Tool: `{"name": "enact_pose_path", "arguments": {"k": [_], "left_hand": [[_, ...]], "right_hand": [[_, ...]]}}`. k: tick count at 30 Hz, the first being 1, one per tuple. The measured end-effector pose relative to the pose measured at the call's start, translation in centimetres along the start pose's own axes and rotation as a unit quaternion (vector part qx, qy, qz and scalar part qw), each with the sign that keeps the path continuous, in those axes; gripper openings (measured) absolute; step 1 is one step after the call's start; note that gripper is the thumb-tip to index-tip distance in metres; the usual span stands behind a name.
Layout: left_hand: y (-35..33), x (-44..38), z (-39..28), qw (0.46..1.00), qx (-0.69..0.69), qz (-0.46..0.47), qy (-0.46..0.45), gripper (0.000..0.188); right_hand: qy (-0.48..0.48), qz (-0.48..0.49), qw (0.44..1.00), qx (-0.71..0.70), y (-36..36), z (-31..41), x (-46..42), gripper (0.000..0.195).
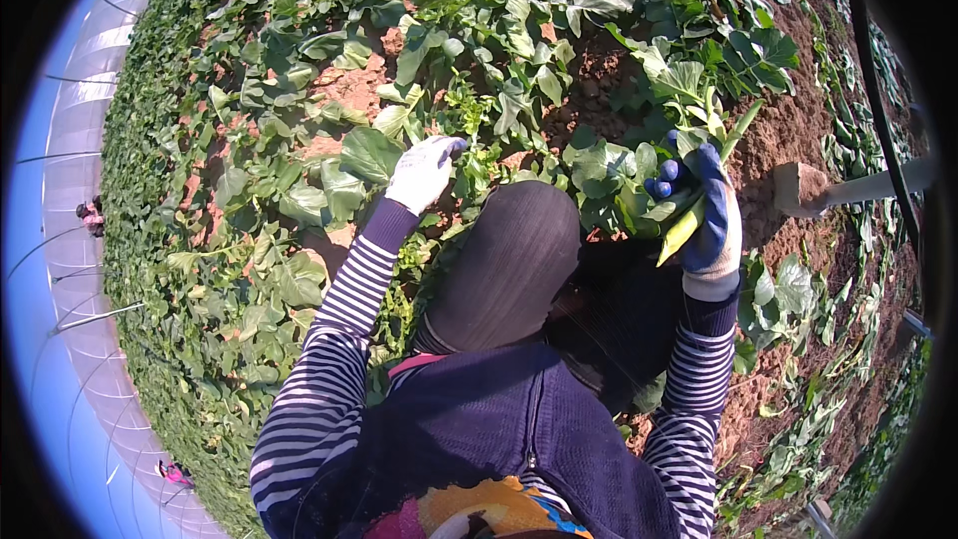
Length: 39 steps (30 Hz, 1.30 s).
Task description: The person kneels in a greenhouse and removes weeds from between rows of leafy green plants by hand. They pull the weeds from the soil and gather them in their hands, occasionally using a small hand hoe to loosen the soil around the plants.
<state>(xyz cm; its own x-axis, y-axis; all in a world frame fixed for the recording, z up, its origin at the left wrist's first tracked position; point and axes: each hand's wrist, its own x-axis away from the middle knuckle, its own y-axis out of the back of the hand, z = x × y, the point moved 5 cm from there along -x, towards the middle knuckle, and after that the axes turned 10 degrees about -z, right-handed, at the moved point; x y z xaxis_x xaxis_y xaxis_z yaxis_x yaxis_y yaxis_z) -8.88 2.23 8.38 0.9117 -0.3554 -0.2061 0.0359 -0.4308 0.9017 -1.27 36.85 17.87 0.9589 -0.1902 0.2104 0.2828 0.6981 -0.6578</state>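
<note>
My right hand [707, 217], in a white work glove with a blue coated palm, is closed around a bunch of leafy greens [685, 228]. Pale stems and a yellow-green leaf stick out of the grip, and blue gloved fingertips show at its left side. My left hand [425, 172], in a similar glove, is over the low leafy plants [370, 153], left of my bent knee. Its fingers point right and partly curl; whether they pinch a stem, I cannot tell. Broad green leaves lie just beside it.
Leafy plants [277, 127] cover reddish soil [793, 108] ahead and to the left. A post with a squared end [804, 189] juts in at right, near a dark curved bar [879, 112]. Cut leaves [793, 449] lie at lower right. Two people are far off beside a plastic-covered tunnel [78, 127].
</note>
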Motion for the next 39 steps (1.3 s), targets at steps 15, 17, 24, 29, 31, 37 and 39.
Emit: {"name": "enact_pose_path", "arguments": {"k": [15,17,24,29,31,37,39], "left_hand": [[-8.4,-2.2,5.7,0.938,-0.213,0.246,-0.117,0.024],[-8.4,-2.6,5.1,0.934,-0.258,0.213,-0.122,0.022],[-8.3,-2.9,4.7,0.915,-0.317,0.207,-0.138,0.030],[-7.2,-2.1,4.1,0.930,-0.275,0.207,-0.129,0.020],[-6.7,-1.9,4.4,0.936,-0.263,0.212,-0.096,0.034],[-6.4,-1.7,4.8,0.944,-0.199,0.251,-0.071,0.026],[-6.8,-1.8,4.7,0.937,-0.193,0.268,-0.112,0.026]], "right_hand": [[-0.032,-0.011,0.997,-0.071,-0.3,0.2,0.2,0.044],[-0.046,-0.024,0.997,-0.056,-0.2,0.3,0.3,0.043],[-0.069,-0.069,0.994,-0.050,0.0,0.1,0.1,0.028],[-0.055,-0.042,0.992,-0.109,0.1,-0.1,0.1,0.028],[-0.054,-0.042,0.993,-0.093,0.0,-0.1,0.1,0.031],[-0.046,-0.042,0.994,-0.093,-0.2,0.0,0.3,0.036],[-0.041,-0.040,0.994,-0.098,0.1,-0.2,0.4,0.037]]}}
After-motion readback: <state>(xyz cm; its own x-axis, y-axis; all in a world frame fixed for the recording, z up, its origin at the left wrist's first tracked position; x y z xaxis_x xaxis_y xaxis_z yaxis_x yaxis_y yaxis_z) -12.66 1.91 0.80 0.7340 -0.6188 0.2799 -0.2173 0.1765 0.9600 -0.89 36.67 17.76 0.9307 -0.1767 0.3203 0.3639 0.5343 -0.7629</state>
